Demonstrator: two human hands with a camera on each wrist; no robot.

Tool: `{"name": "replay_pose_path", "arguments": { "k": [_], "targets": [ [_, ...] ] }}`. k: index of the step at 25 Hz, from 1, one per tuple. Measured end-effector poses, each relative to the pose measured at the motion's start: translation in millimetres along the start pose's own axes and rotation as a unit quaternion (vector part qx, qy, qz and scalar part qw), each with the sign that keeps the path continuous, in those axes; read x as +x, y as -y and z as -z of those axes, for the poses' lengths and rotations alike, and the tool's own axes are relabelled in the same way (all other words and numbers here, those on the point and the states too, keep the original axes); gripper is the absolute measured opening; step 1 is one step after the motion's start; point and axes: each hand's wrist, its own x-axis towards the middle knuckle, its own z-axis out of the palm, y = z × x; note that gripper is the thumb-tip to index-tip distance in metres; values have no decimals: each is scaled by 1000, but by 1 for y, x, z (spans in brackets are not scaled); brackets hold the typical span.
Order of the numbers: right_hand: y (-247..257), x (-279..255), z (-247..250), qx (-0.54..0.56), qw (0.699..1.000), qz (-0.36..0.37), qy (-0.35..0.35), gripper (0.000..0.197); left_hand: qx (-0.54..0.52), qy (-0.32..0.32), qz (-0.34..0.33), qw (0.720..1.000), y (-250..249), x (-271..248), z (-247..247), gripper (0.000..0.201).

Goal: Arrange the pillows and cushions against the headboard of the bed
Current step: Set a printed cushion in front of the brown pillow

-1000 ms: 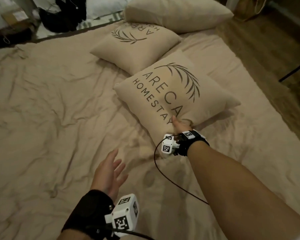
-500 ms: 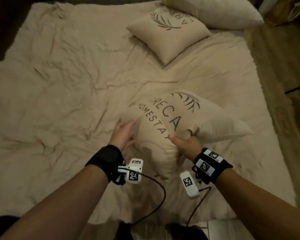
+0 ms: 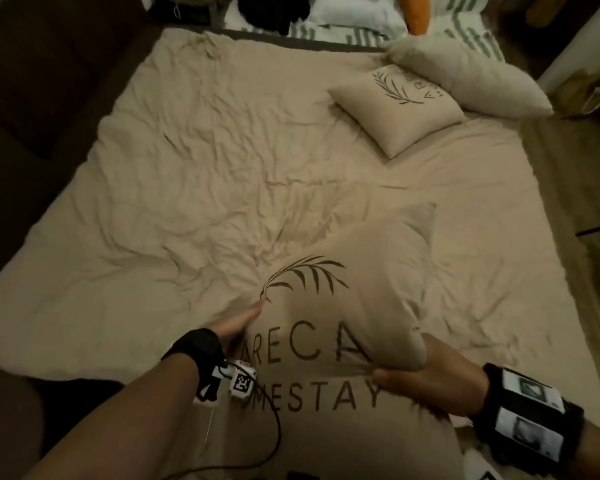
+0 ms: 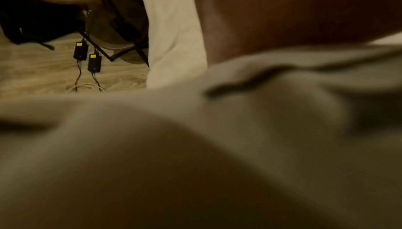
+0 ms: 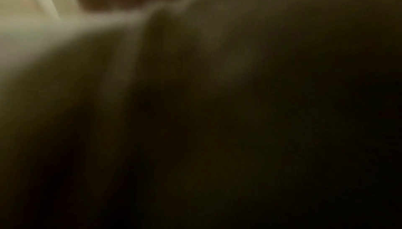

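A beige cushion (image 3: 343, 317) printed with a palm leaf and "ARECA HOMESTAY" is lifted off the bed, close to me. My left hand (image 3: 239, 329) holds its left edge, with the fingers hidden behind the fabric. My right hand (image 3: 430, 382) grips its right edge, the thumb on the front. A second printed cushion (image 3: 392, 109) lies flat at the bed's far right, with a plain long pillow (image 3: 465, 81) just behind it. Both wrist views are filled with blurred cushion fabric (image 4: 195, 146).
The wrinkled beige sheet (image 3: 187, 202) covers the whole bed. A dark padded panel (image 3: 32, 98) runs along the bed's left side. Wooden floor (image 3: 568, 202) lies to the right. A striped rug with clothes (image 3: 361, 36) sits past the far edge. Two black adapters (image 4: 87, 57) lie on the floor.
The printed cushion has been pulled off the sheet toward me and turned so its text reads upright. My left hand came from the air onto its left edge.
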Motion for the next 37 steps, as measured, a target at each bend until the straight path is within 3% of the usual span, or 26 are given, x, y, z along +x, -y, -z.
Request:
{"name": "replay_pose_path", "arguments": {
  "k": [3, 5, 7, 10, 13, 15, 16, 18, 20, 24, 26, 31, 34, 37],
  "targets": [
    [1, 22, -9, -144, 987, 22, 72, 46, 2, -35, -55, 998, 23, -15, 27, 94],
    [-3, 34, -5, -159, 985, 29, 65, 44, -55, -94, -105, 988, 32, -35, 42, 105],
    [-11, 45, -4, -134, 990, 42, 33, 43, -112, -152, -154, 970, 32, -79, 48, 96],
    [-12, 71, -16, -40, 997, 65, -30, 40, -134, -172, -207, 954, 44, -126, 62, 71],
    [18, 98, -47, 42, 997, 67, -21, 35, -142, -192, -229, 944, 62, -157, 83, 82],
    [36, 123, -70, 30, 997, 63, -23, 21, -157, -207, -241, 935, 72, -170, 103, 87],
    [40, 134, -78, 15, 998, 57, -25, 23, -164, -209, -243, 933, 74, -173, 111, 79],
    [52, 170, -101, -39, 998, 53, -6, 48, -180, -226, -244, 926, 79, -178, 140, 39],
    [66, 214, -126, -77, 994, 69, 16, 63, -203, -244, -234, 919, 83, -173, 185, 19],
    [129, 314, -206, -85, 993, 73, 26, 63, -236, -262, -227, 908, 88, -152, 315, 40],
    [155, 371, -250, -100, 992, 74, 37, 55, -263, -255, -223, 903, 82, -148, 383, 36],
    [238, 523, -366, -139, 985, 82, 65, 65, -319, -292, -222, 874, 63, -153, 569, 39],
    [289, 588, -399, -152, 982, 94, 63, 56, -335, -312, -249, 854, 41, -159, 634, 45],
    [343, 647, -405, -176, 975, 118, 67, 61, -379, -322, -313, 809, 11, -163, 667, 38]
  ]
}}
